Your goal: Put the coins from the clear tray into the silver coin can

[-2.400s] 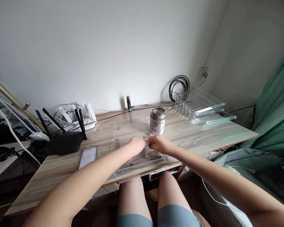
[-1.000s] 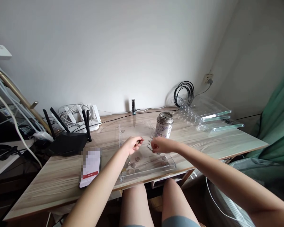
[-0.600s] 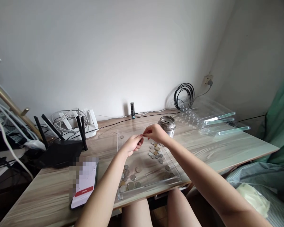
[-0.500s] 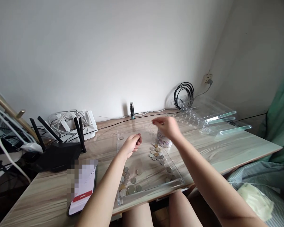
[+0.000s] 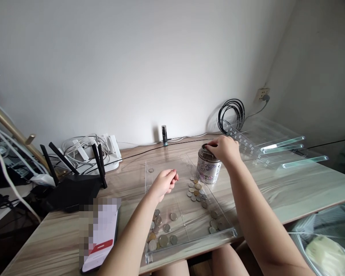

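Observation:
A clear acrylic tray lies on the wooden desk with several coins scattered in it. A patterned metal tin with a slotted lid stands at the tray's far right corner. My right hand rests on top of the tin, fingers pinched at the lid; what they hold is hidden. My left hand hovers over the tray's middle, fingers curled loosely together, contents not visible.
A phone lies at the front left of the desk. A black router and a white cable box sit at the back left. Clear acrylic racks and a coiled black cable occupy the back right.
My right hand rose from the coins beside my left hand and moved right, onto the top of the tin. The left hand stayed curled over the tray.

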`<state>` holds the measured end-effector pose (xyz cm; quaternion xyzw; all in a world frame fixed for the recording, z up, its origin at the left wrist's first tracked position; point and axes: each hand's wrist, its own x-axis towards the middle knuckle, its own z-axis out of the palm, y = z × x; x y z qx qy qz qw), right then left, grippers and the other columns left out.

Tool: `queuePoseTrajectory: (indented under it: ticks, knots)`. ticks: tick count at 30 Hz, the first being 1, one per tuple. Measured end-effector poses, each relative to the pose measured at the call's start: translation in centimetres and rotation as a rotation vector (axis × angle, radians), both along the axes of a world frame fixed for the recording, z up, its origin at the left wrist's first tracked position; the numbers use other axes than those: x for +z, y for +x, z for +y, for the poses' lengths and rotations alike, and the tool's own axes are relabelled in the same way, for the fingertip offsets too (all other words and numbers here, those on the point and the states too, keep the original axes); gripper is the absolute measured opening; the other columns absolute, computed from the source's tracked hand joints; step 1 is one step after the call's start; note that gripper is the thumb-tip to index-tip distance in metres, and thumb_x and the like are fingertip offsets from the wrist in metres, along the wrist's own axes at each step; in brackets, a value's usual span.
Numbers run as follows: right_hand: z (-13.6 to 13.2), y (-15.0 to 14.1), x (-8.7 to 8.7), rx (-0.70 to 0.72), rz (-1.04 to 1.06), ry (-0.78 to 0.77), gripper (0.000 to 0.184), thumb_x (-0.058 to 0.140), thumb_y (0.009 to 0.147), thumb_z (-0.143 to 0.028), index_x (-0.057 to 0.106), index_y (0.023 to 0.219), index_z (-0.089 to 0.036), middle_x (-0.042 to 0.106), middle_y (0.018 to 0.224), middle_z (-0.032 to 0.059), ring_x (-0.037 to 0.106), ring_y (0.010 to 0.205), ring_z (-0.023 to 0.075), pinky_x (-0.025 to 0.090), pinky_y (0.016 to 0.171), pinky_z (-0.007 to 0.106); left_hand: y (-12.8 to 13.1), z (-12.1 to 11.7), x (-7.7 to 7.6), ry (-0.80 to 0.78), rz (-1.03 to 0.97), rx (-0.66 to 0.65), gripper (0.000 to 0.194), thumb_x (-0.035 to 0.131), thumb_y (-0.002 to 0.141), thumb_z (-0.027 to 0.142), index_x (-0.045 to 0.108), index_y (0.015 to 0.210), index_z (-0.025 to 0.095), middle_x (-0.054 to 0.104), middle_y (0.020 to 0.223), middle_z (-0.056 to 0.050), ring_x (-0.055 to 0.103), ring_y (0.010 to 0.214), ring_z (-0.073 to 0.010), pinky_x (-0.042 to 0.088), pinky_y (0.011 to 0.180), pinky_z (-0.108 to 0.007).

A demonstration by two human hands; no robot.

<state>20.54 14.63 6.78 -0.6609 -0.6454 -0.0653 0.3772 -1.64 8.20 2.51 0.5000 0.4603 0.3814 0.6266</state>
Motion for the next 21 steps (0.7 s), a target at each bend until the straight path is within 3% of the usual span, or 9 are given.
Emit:
queuePoseTrajectory:
  ticks: [3, 4, 6, 9, 16, 19, 21]
  knots:
    - [-1.8, -2.4, -0.5, 0.143, 0.076, 0.245, 0.024, 0.047, 0.077, -0.029, 0.066, 0.086, -0.017, 0.06, 0.087, 0.0092, 0.05, 0.081, 0.0195, 0.037, 0.072, 0.032, 0.4, -0.3, 0.1, -0.008, -0.018, -0.059, 0.024, 0.047, 0.077, 0.037, 0.043, 0.066, 0.015, 0.035, 0.056, 0.006, 0.02, 0.037, -0.0001, 0.007, 0.037, -0.015]
    - [-2.5, -3.6, -0.7, 0.275, 0.106, 0.224, 0.025, 0.044, 0.08, -0.028, 0.066, 0.085, -0.016, 0.06, 0.085, 0.0086, 0.051, 0.077, 0.0169, 0.038, 0.07, 0.029, 0.5, -0.3, 0.0, -0.007, -0.014, -0.06, 0.023, 0.047, 0.077, 0.036, 0.043, 0.066, 0.016, 0.035, 0.056, 0.006, 0.02, 0.037, -0.0002, 0.007, 0.037, -0.015]
    - [-3.6, -6.0, -1.4, 0.592, 0.119, 0.042, 0.025, 0.043, 0.081, -0.028, 0.065, 0.08, -0.016, 0.06, 0.077, 0.0058, 0.051, 0.067, 0.0128, 0.039, 0.063, 0.024, 0.7, -0.3, -0.2, 0.005, -0.004, -0.026, 0.022, 0.046, 0.077, 0.034, 0.042, 0.066, 0.016, 0.035, 0.056, 0.006, 0.022, 0.037, -0.0004, 0.007, 0.037, -0.015]
    - [-4.2, -8.6, -2.5, 0.815, 0.129, -0.145, 0.019, 0.047, 0.078, -0.024, 0.064, 0.076, -0.016, 0.059, 0.077, 0.0038, 0.051, 0.063, 0.0099, 0.039, 0.059, 0.021, 0.8, 0.0, -0.6, 0.031, 0.015, 0.066, 0.02, 0.048, 0.076, 0.034, 0.041, 0.068, 0.017, 0.035, 0.056, 0.006, 0.025, 0.038, -0.0009, 0.009, 0.037, -0.015]
    - [-3.3, -8.3, -3.0, 0.895, 0.309, -0.262, 0.015, 0.052, 0.072, -0.02, 0.065, 0.076, -0.014, 0.062, 0.066, 0.0017, 0.055, 0.061, 0.0102, 0.041, 0.058, 0.02, 0.4, 0.2, -0.8, -0.016, -0.17, 0.043, 0.021, 0.053, 0.074, 0.035, 0.047, 0.075, 0.015, 0.031, 0.053, 0.007, 0.02, 0.037, -0.0002, 0.005, 0.036, -0.014]
    - [-3.6, -7.6, -2.1, 0.814, 0.258, -0.148, 0.016, 0.051, 0.072, -0.017, 0.066, 0.076, -0.016, 0.064, 0.07, 0.0024, 0.055, 0.062, 0.0107, 0.042, 0.06, 0.021, 0.3, 0.1, -0.5, -0.058, -0.275, -0.021, 0.02, 0.058, 0.07, 0.031, 0.049, 0.079, 0.015, 0.032, 0.054, 0.007, 0.021, 0.038, -0.0003, 0.006, 0.035, -0.013]
    - [-3.5, -6.2, -1.3, 0.631, 0.197, 0.018, 0.017, 0.05, 0.071, -0.017, 0.066, 0.078, -0.018, 0.064, 0.076, 0.0028, 0.055, 0.069, 0.0125, 0.042, 0.065, 0.023, 0.3, 0.1, -0.5, -0.082, -0.305, -0.021, 0.019, 0.058, 0.069, 0.027, 0.051, 0.082, 0.015, 0.033, 0.055, 0.007, 0.021, 0.038, -0.0003, 0.006, 0.034, -0.013]
